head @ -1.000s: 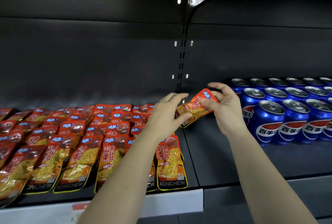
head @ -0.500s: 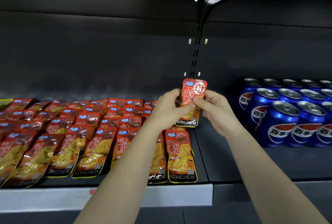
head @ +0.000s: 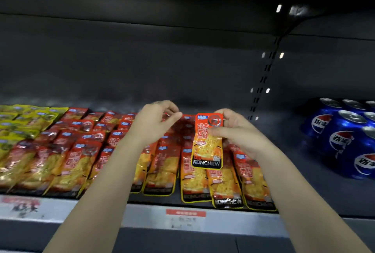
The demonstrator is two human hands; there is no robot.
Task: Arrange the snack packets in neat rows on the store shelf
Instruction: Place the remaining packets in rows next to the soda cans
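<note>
My right hand (head: 237, 133) holds an orange snack packet (head: 207, 147) upright by its upper part, thumb across the front, above the right end of the rows. My left hand (head: 156, 120) hovers just to its left with fingers curled and thumb meeting fingertips; it holds nothing that I can make out. Below them, orange snack packets (head: 85, 157) lie overlapping in several rows on the dark shelf (head: 304, 187). The packets under my hands are partly hidden.
Yellow-green packets (head: 26, 122) lie at the far left of the shelf. Blue cola cans (head: 345, 137) stand in a block at the right. Bare shelf lies between packets and cans. A price strip (head: 185, 218) runs along the front edge.
My left hand has let go of the packet and moved left. My right hand now holds it alone, upright. The view has swung left, showing the yellow-green packets.
</note>
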